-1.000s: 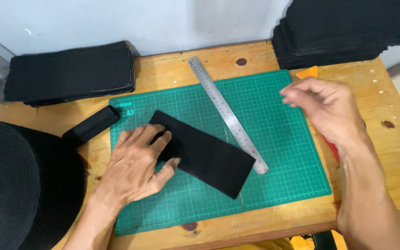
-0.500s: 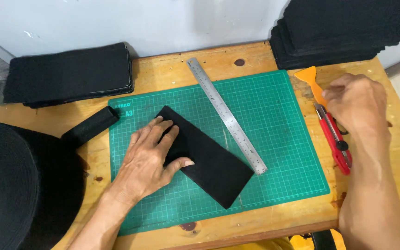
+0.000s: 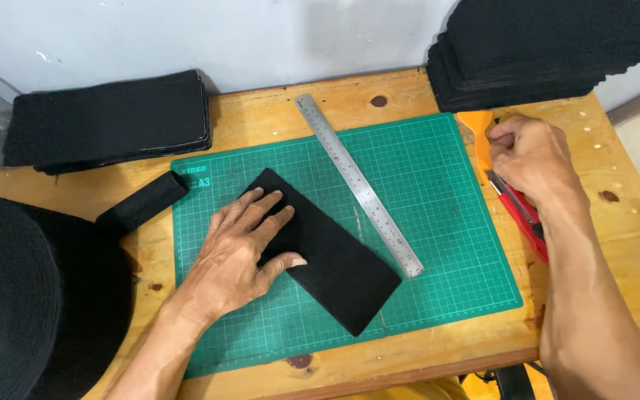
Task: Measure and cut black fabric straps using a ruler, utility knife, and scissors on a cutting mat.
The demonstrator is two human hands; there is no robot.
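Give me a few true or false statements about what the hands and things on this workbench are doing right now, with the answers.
1. The left hand lies flat on the black fabric piece. True.
2. The steel ruler lies on the green cutting mat. True.
3. The right hand grips the ruler. False: it is at the red utility knife, beside the mat.
4. The fabric piece covers the ruler. False: they lie side by side.
5. Stacks of black fabric sit at the table's far corners. True.

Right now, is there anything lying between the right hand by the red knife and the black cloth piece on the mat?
Yes. The steel ruler lies slantwise on the green mat, between the right hand and the black cloth piece under the left hand.
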